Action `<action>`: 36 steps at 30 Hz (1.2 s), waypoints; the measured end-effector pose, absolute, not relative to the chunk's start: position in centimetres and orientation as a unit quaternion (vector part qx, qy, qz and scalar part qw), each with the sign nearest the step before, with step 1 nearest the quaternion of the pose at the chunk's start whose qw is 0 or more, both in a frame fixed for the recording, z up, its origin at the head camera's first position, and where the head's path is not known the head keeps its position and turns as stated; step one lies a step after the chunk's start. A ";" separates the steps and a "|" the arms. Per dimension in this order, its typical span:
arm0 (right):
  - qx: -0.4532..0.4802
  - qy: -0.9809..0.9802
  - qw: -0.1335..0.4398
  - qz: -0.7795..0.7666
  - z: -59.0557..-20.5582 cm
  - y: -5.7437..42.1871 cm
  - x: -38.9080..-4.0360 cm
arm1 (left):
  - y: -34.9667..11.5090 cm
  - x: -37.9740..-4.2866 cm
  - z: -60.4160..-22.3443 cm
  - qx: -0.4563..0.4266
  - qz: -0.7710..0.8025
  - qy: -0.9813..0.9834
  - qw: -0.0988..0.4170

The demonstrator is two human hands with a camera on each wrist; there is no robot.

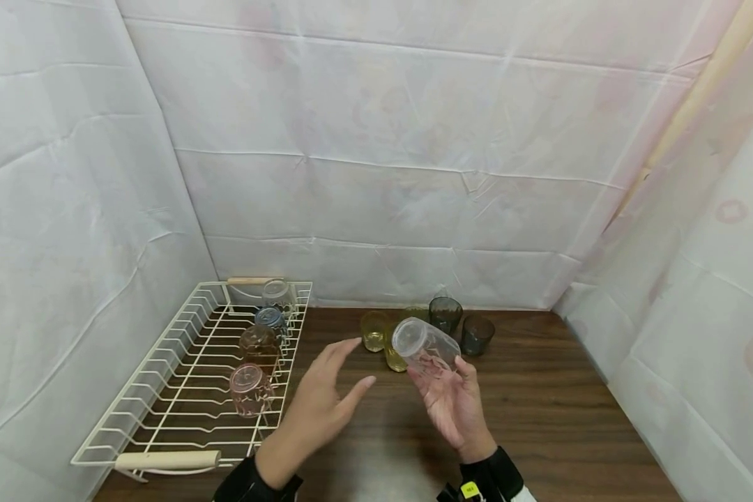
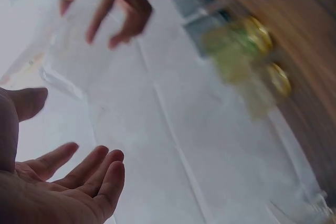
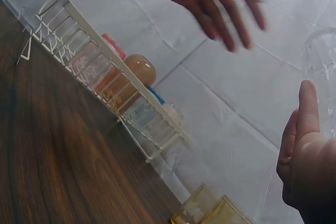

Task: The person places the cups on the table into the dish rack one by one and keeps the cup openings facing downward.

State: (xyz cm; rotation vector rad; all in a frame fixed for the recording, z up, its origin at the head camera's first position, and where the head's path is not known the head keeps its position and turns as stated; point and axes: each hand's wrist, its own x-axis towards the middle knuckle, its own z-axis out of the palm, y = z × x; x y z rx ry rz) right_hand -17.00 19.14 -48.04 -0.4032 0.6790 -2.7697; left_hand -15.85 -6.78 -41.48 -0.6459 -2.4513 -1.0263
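Observation:
My right hand (image 1: 448, 408) holds a clear drinking glass (image 1: 423, 343) above the table, tilted up to the left. The same glass (image 3: 321, 66) shows at the right edge of the right wrist view. My left hand (image 1: 320, 397) hovers to its left, thumb apart from straight fingers, touching nothing. Behind the held glass stand yellow glasses (image 1: 374, 332) and dark grey glasses (image 1: 477, 336). On the left, a white wire dish rack (image 1: 163, 390) carries a pink glass (image 1: 251, 390), an amber glass (image 1: 259, 346), a blue glass (image 1: 271, 319) and a clear glass (image 1: 277, 293), apparently upside down.
The rack has wooden handles (image 1: 168, 460) at its front and back ends. A dark wooden table (image 1: 539, 418) lies under everything. White sheeting (image 1: 376, 139) hangs behind and at both sides, close to the table's back edge.

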 end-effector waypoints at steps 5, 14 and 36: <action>-0.151 0.236 0.137 -0.950 -48.0 18.9 -16.9 | -4.2 -16.7 -40.4 -0.258 -0.420 -0.857 0.149; -0.188 0.222 0.150 -0.945 -48.2 18.3 -16.8 | -1.9 -17.5 -40.1 -0.285 -0.487 -0.816 0.126; -0.206 0.234 0.183 -0.933 -48.6 18.0 -17.0 | -1.9 -17.5 -40.4 -0.285 -0.526 -0.788 0.146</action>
